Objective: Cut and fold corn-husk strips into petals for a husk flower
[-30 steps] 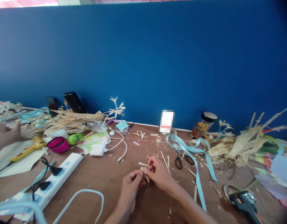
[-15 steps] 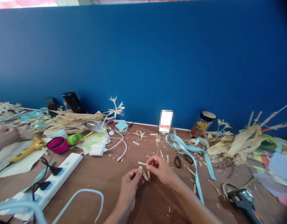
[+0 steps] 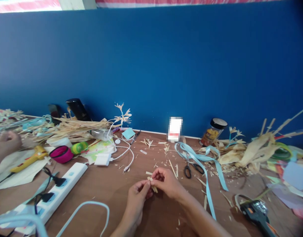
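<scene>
Short pale strips of dried corn husk point(image 3: 154, 189) are pinched between my two hands, low in the middle of the head view. My left hand point(image 3: 138, 194) grips them from the left, thumb on top. From the right, my right hand point(image 3: 165, 181) pinches at the same strips, its fingertips meeting the left thumb. The fingers hide where the strips join. Another strip end point(image 3: 148, 173) shows just beyond the fingertips. To the right of my hands lie black-handled scissors point(image 3: 192, 169) and a light blue ribbon point(image 3: 208, 184).
A white power strip point(image 3: 64, 189), a yellow glue gun point(image 3: 30, 160) and a pink pouch point(image 3: 62, 153) lie left. Another person's hand point(image 3: 8, 141) is at far left. At right are a lidded jar point(image 3: 213, 132), a husk bundle point(image 3: 255, 153) and a black glue gun point(image 3: 256, 210). Husk scraps litter the table.
My right hand has moved slightly left and down, bringing its strip against the strips in my left hand. Before, the two hands were a little apart.
</scene>
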Motion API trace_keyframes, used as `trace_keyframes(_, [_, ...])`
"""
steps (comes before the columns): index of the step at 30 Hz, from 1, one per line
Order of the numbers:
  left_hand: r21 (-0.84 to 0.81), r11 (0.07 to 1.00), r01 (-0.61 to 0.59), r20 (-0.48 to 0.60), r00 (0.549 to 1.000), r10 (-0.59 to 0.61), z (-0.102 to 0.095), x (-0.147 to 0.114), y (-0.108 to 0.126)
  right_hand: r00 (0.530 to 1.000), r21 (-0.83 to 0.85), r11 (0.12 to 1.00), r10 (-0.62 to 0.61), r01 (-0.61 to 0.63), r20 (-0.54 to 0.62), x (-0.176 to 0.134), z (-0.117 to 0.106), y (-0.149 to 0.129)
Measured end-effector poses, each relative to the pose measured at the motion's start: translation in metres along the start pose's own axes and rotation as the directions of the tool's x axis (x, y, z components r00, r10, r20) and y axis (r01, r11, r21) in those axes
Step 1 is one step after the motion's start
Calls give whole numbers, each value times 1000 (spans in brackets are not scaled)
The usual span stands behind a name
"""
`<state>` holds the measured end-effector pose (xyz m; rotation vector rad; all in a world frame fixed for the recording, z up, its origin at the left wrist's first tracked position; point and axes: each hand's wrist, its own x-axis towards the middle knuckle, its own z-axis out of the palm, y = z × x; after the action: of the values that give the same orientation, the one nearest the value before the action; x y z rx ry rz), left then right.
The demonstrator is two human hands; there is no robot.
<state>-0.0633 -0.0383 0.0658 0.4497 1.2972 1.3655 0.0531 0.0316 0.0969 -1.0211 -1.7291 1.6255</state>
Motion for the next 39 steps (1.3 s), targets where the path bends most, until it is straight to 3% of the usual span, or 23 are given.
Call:
trace_keyframes(15, [-31,999,28,98,995,-25,-4,1,0,998,27,998,58,-59,24,5,-3,20])
trace_keyframes(25, [-55,998,20,54,998,-18,-3,-1,0,995,57,994,86,-89,52,7,-2,22])
trace_keyframes(32, [-118,991,68,82,995,-58,-4,-3,6,995,65,997,45,-51,92,5,-1,14])
trace_keyframes(34, [-158,985,72,77,995,-60,-5,-4,8,987,15,999,25,-28,158,6,-5,10])
trace_keyframes(36, [-192,981,40,59,998,-29,-5,-5,9,981,-154,988,10,20,192,10,-10,4])
trace_keyframes(39, [-196,980,-22,55,998,33,-4,-8,9,996,-572,817,-36,76,81,20,-15,-7])
